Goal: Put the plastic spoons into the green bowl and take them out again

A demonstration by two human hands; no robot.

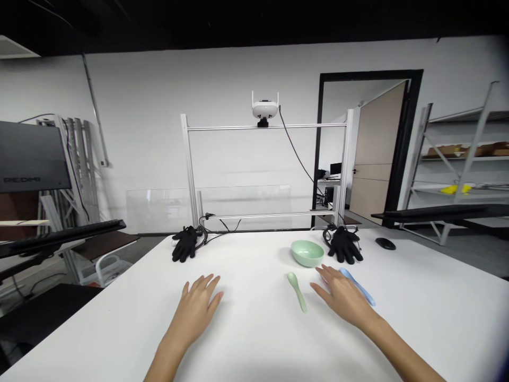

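My left hand is over the left part of the white table, fingers apart, with nothing in it. On the right, my right hand is spread out just in front of a light green bowl. A green spoon lies to the left of that hand, its round end pointing away from me. A blue spoon lies just right of the hand, partly hidden by it. Something pinkish shows beneath my right fingers, mostly covered, and I cannot make out its kind.
On the white table, a black glove with cables lies at back left and another black glove at back right. A black mouse sits farther right. Behind rises a metal frame carrying a white camera-like device.
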